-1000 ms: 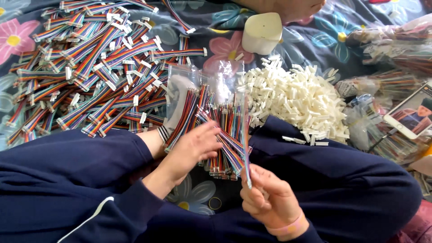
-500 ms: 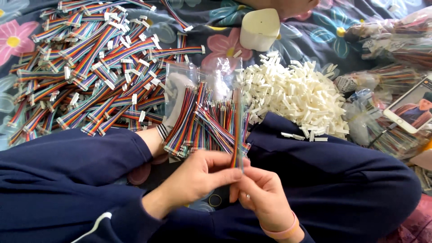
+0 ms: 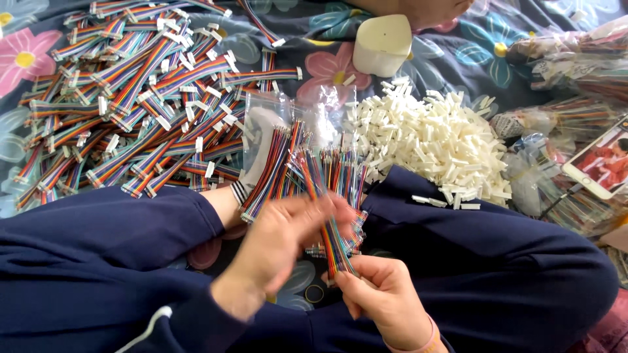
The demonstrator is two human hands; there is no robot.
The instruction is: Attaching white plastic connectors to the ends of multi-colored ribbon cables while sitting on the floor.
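**Ribbon cable held over the lap on a flowered cloth**

The person sat cross-legged in dark blue trousers on a dark cloth printed with pink and blue flowers (image 3: 26, 55); no more of the room showed. Toward the cloth's far left corner lay a broad heap of finished rainbow cables (image 3: 140, 98) with white ends. Near the far edge stood a small white pot (image 3: 381, 43), its contents out of sight. Just below it spread a mound of white plastic connectors (image 3: 432, 140), and along the right edge lay clear bags of more wires (image 3: 575, 62) and a phone (image 3: 598, 160) with its screen lit. A clear bag (image 3: 291, 121) in the middle lay behind a bundle of loose coloured wires (image 3: 288, 167) resting between the knees.

The right hand (image 3: 386, 297) pinched the lower end of a rainbow ribbon cable (image 3: 330, 229) between thumb and fingers, holding it upright over the lap. The left hand (image 3: 281, 242) was blurred beside that cable; whether it gripped the cable could not be told.

Compared with half a second before, the left hand had shifted and blurred, while the right kept its pinch at much the same place.
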